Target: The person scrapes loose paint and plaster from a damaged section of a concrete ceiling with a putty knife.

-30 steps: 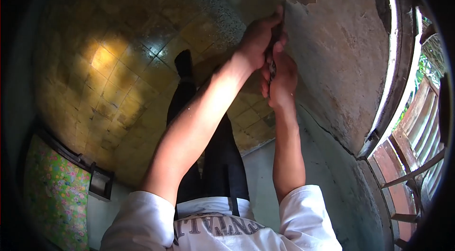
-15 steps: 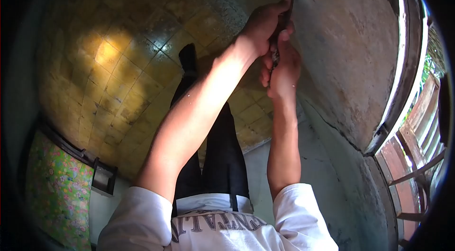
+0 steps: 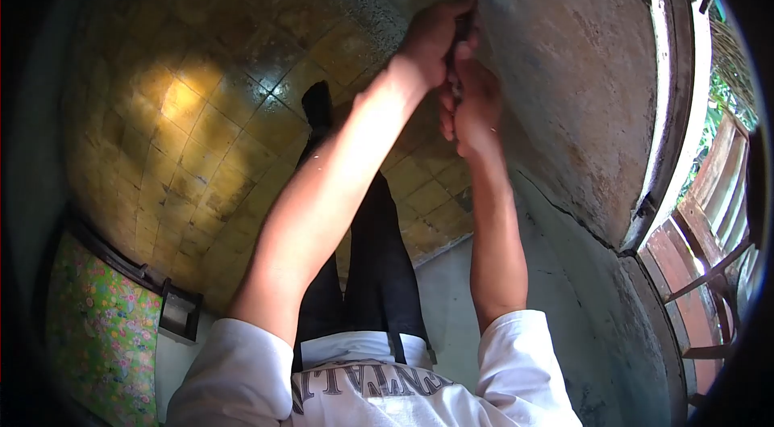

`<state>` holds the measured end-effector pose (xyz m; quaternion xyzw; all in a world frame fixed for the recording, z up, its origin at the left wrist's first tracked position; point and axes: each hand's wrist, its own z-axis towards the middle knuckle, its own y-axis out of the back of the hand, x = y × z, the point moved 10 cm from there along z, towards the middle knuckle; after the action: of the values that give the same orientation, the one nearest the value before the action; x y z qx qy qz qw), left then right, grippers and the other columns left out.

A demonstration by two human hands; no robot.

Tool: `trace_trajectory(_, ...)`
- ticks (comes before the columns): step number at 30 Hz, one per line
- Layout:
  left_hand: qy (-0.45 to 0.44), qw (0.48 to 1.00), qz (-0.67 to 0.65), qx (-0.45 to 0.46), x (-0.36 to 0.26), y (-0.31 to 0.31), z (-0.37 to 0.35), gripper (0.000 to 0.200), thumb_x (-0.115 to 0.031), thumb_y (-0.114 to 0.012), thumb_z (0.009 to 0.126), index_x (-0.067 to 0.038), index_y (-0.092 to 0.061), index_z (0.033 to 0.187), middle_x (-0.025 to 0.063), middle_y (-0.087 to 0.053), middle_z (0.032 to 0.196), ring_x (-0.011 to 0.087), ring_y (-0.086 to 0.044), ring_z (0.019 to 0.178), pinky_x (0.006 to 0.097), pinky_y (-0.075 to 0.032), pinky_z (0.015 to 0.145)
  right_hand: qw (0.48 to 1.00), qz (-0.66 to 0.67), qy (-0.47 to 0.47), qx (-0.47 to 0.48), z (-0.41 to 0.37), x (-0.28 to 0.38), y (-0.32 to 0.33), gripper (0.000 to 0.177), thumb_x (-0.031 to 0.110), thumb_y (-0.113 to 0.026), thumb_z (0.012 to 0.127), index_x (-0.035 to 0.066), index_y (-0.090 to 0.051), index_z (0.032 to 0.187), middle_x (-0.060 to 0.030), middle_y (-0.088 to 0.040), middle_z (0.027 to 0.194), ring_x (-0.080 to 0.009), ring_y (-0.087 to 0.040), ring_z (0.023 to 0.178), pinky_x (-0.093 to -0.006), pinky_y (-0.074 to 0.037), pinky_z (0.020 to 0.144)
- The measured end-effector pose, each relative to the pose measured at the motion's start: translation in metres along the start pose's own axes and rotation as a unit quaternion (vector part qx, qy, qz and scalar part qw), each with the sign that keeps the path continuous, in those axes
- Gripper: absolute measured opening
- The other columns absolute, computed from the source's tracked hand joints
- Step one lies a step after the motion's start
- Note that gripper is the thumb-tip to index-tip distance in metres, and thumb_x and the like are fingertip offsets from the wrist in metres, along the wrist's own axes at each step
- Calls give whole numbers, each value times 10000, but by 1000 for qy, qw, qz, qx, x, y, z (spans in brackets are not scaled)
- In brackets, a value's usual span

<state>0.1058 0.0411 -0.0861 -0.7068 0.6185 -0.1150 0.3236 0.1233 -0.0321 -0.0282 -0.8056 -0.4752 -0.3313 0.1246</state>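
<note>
Cloth (image 3: 105,330) in green with a floral print fills the lower left of what I see, edged along its top by a dark rail, and just beside it sits a small dark box-like frame (image 3: 179,316) against a pale surface. Yellow floor tiles (image 3: 201,161) spread above them, with a bright patch of sunlight (image 3: 179,100) on one part and a small white glint nearer the middle. My left sleeve (image 3: 234,366) is white, and the bare forearm (image 3: 310,209) slants up and right from it, strongly lit. Behind that forearm show my dark-covered foot (image 3: 317,104) and dark trousers (image 3: 380,282); below them is my white shirt (image 3: 387,395) with dark lettering. My left hand (image 3: 427,44) closes on a dark thin object (image 3: 465,24), its thumb raised near the upper end, most of its fingers hidden from me. That object stands nearly edge-on between my two hands, close in front of the wall as I look, though I cannot tell whether it touches it. My right hand (image 3: 477,100) grips its lower part, fingers curled and thumb pointing up. Further right come the stained, peeling wall (image 3: 572,80), a sunlit window frame (image 3: 665,72) and, beyond it, pale wooden slats (image 3: 730,193) with greenery
</note>
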Motion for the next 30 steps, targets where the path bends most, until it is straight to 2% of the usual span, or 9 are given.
trace_trajectory(3, -45, 999, 16, 3, -27, 18, 11, 429, -476, -481, 971, -124, -531, 729, -7, -506, 574, 133, -380, 400, 307, -272, 356, 997, 43, 14, 61, 33, 16, -19, 443, 456, -458, 989, 68, -495, 778, 0, -429, 532, -104, -353, 333, -282, -256, 306)
trace_trajectory(5, -82, 996, 21, 37, -49, 18, 20, 440, -486, -471, 973, -126, -531, 727, -8, -513, 584, 132, -396, 406, 302, -280, 358, 995, 11, 55, 83, 35, 27, -26, 448, 469, -460, 984, 73, -498, 779, 3, -427, 532, -104, -358, 333, -284, -263, 308)
trace_trajectory(6, -55, 997, 35, 37, -41, 15, 16, 442, -491, -469, 973, -125, -534, 734, -8, -517, 590, 131, -409, 412, 297, -288, 357, 993, -3, 73, 92, 32, 32, -30, 450, 475, -461, 982, 75, -500, 779, 5, -426, 532, -105, -360, 333, -284, -267, 309)
trace_trajectory(9, -10, 995, 91, 30, -16, 8, -7, 453, -507, -467, 970, -117, -544, 753, -4, -523, 594, 129, -441, 420, 285, -310, 352, 995, 66, -22, 66, 7, -5, -9, 456, 500, -457, 974, 85, -509, 793, 0, -440, 536, -111, -379, 332, -283, -280, 311)
trace_trajectory(12, -33, 988, 144, 35, 4, -8, -21, 467, -511, -475, 965, -91, -552, 776, 11, -517, 580, 133, -440, 401, 284, -330, 340, 990, 128, -24, 56, -12, -25, 10, 455, 519, -453, 969, 93, -527, 824, -6, -466, 554, -114, -404, 342, -278, -297, 319)
trace_trajectory(15, -66, 985, 153, 53, 5, -18, -35, 475, -501, -484, 964, -59, -562, 809, 29, -517, 582, 132, -418, 375, 289, -337, 325, 991, 114, 3, 71, -16, -18, 19, 453, 552, -432, 965, 129, -502, 818, 5, -455, 566, -104, -420, 382, -267, -315, 347)
trace_trajectory(20, -89, 977, 192, 29, -9, -28, -53, 471, -470, -475, 975, -28, -572, 844, 46, -542, 622, 129, -410, 363, 292, -331, 304, 996, 57, 48, 39, -23, 0, 24, 443, 489, -416, 988, 95, -519, 814, -7, -490, 596, -108, -452, 404, -273, -331, 351)
trace_trajectory(24, -166, 965, 201, 40, -24, -43, -68, 416, -411, -491, 980, -8, -590, 954, 51, -582, 699, 115, -452, 426, 277, -359, 352, 997, 54, 60, 1, -32, 2, 26, 414, 437, -436, 995, 63, -540, 854, -18, -517, 618, -111, -451, 405, -267, -331, 351)
trace_trajectory(30, -328, 904, 274, 14, -48, -42, -85, 365, -217, -587, 945, -19, -547, 1250, 63, -634, 885, 82, -507, 564, 242, -414, 487, 972, 228, 32, 42, -47, 8, 5, 354, 379, -439, 997, 61, -542, 882, -24, -525, 614, -114, -488, 431, -261, -355, 364)
